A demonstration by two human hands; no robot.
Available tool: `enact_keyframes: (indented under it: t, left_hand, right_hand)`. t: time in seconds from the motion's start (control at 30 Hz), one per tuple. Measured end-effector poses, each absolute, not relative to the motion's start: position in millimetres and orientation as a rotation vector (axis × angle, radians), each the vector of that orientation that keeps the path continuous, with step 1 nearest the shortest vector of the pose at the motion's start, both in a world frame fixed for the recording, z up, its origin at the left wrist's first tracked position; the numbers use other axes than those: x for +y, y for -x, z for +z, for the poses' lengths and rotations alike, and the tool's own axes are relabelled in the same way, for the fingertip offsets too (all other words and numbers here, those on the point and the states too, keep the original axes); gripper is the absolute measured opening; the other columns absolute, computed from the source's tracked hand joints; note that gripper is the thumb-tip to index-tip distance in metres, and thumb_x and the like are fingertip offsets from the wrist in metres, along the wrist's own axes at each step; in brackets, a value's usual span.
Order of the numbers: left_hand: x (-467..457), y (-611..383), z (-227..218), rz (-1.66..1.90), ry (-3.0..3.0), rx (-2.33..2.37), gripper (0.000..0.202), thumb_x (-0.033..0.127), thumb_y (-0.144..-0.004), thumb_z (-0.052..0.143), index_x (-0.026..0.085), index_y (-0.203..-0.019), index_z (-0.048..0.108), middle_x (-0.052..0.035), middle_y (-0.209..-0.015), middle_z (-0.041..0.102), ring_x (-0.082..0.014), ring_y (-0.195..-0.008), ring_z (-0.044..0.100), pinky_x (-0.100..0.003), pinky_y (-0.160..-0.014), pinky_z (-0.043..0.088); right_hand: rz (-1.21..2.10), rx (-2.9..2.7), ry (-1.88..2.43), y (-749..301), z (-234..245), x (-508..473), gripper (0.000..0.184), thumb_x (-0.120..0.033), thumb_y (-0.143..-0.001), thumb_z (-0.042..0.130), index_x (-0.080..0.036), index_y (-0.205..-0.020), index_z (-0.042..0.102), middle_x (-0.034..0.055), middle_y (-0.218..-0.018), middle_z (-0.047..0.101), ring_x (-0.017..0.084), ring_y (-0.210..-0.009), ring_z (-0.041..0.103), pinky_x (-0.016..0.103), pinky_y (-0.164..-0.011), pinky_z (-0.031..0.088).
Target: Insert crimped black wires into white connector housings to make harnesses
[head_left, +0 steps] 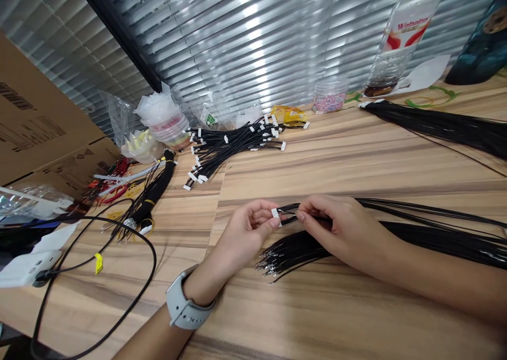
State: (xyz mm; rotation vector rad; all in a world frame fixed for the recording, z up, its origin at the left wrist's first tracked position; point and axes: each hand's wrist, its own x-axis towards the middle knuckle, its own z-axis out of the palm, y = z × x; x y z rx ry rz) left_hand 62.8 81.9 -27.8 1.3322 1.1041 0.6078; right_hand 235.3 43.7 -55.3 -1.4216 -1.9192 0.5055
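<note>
Between the thumb and fingers of my left hand [253,228] is a small white connector housing [276,217]. Several black wires [288,210] run from it toward the right. My right hand [340,222] is closed in a pinch just right of the housing, on a thin black wire whose end is hidden by the fingertips. Beneath and beside the right hand lies a thick bundle of black wires [293,249], its bare metal terminals pointing left. More loose black wires [396,208] stretch from behind the right hand to the right edge.
Finished-looking black cables with white connectors [233,143] are heaped at the back. Behind stand a jar of pink bits [330,95], a plastic bottle [404,37] and plastic tubs [164,119]. Left are another wire bundle [156,188], a looped black cord [152,265] and a white power strip [29,267].
</note>
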Motion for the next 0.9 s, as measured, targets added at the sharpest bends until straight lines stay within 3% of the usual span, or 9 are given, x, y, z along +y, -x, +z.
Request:
enact_keyframes:
  t: [0.73, 0.9]
  left_hand:
    - [82.2, -61.6, -32.1, 0.605, -1.31, 1.092, 0.014, 0.01, -0.068, 0.068, 0.013, -0.079, 0.06, 0.0006, -0.067, 0.063, -0.0084, -0.063, 0.056, -0.021, -0.065, 0.041]
    - [77.3, -61.8, -25.1, 0.601, -1.147, 1.038, 0.021, 0.02, -0.068, 0.072, 0.011, -0.082, 0.059, -0.002, -0.07, 0.065, -0.0092, -0.065, 0.058, -0.02, -0.066, 0.042]
  right_hand:
    - [0.492, -1.951, 1.321, -237.0, -56.9, 42.1, 0.014, -0.018, -0.083, 0.045, -0.018, -0.072, 0.055, -0.0025, -0.058, 0.054, 0.008, -0.047, 0.042, 0.021, -0.045, 0.03]
    - [0.453, -1.938, 1.247, -236.8, -54.0, 42.1, 0.013, -0.016, -0.085, 0.044, -0.018, -0.075, 0.052, -0.002, -0.063, 0.055, 0.008, -0.051, 0.045, 0.02, -0.048, 0.032]
